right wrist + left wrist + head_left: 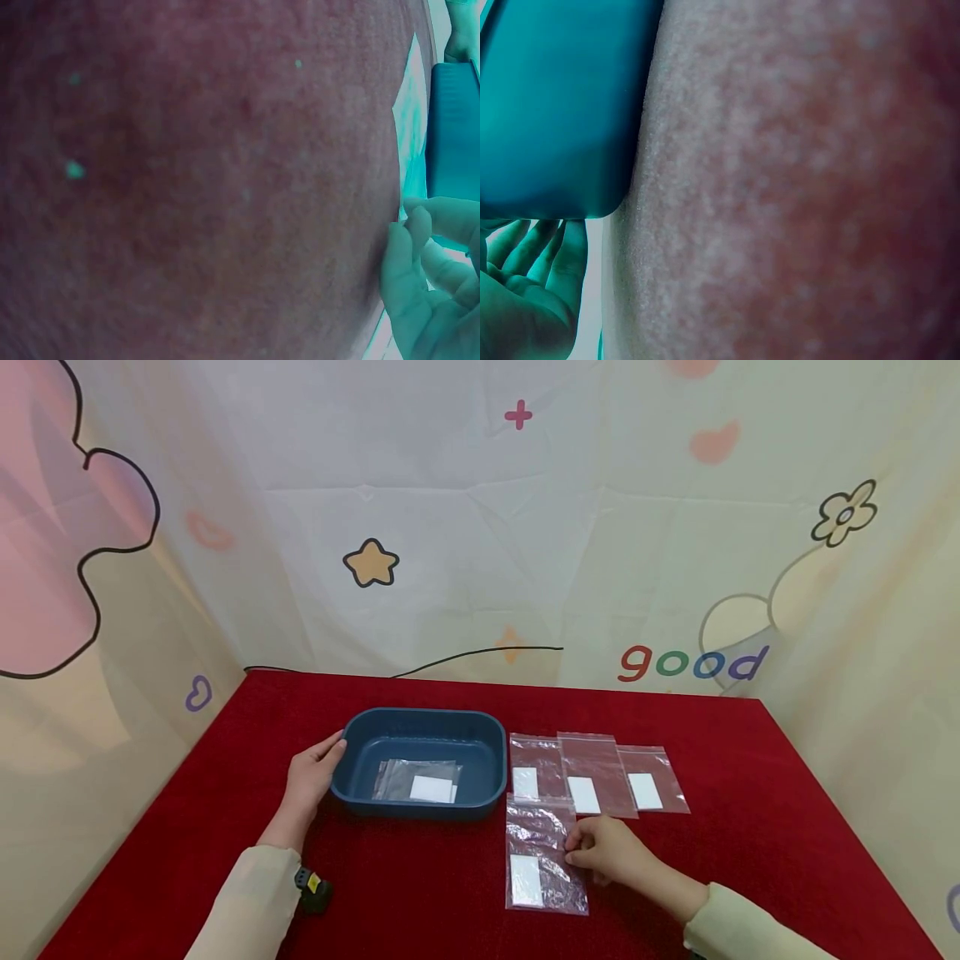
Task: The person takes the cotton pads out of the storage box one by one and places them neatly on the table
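My left hand [313, 774] rests at the left end of a dark blue plastic basin [420, 811], its fingertips against the wall near the rim. In the left wrist view, fairly straight fingers [568, 262] reach up to the basin's outer side. Inside the basin lie several clear zip bags [396, 781] with white cards, stacked together. With thumb and fingertips, my right hand [617, 852] pinches the right edge of a clear zip bag [542, 835] to the basin's front right. A white card [526, 881] shows in that bag's lower left.
Three more clear zip bags lie in a row right of the basin: a left one [538, 750], a middle one [592, 758] and a right one [651, 760], each with a white card. A red cloth [405, 893] covers the table. Behind hangs a printed curtain [465, 568].
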Demonstrator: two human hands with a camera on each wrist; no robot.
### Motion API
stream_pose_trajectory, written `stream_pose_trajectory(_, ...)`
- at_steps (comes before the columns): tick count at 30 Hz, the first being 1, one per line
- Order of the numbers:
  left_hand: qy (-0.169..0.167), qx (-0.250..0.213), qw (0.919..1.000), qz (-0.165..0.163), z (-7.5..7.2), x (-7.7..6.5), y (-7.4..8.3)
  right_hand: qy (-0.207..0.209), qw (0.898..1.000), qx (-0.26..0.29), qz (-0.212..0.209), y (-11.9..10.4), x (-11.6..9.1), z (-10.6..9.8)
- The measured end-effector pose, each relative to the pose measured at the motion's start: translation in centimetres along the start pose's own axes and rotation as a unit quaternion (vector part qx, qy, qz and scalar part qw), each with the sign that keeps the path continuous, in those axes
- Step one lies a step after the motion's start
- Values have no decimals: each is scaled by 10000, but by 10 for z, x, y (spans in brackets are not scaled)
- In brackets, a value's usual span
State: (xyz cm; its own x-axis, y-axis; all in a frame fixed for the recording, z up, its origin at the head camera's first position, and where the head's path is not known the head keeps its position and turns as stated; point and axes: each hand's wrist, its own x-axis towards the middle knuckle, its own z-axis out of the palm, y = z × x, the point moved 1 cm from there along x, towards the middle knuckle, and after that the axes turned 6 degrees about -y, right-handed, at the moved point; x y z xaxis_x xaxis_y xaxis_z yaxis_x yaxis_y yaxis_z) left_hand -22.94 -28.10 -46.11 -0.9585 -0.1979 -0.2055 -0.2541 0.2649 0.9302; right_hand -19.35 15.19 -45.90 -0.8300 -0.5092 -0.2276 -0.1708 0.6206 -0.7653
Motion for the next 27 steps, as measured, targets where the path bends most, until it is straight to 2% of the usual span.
stream_pose_trajectory(5,32,9,10000,13,0,0,0,-2,9998,-204,-6,1,2,-6)
stream_pose_trajectory(11,-1,-17,10000,-20,1,0,1,11,9999,-169,38,-4,6,-18)
stream_pose_trajectory(19,-40,-37,10000,-24,1,0,1,-4,9995,-201,-251,-26,12,-45)
stream_pose_trajectory(27,-9,3,10000,-37,1,-1,1,-246,9982,-295,-464,-47,29,-71)
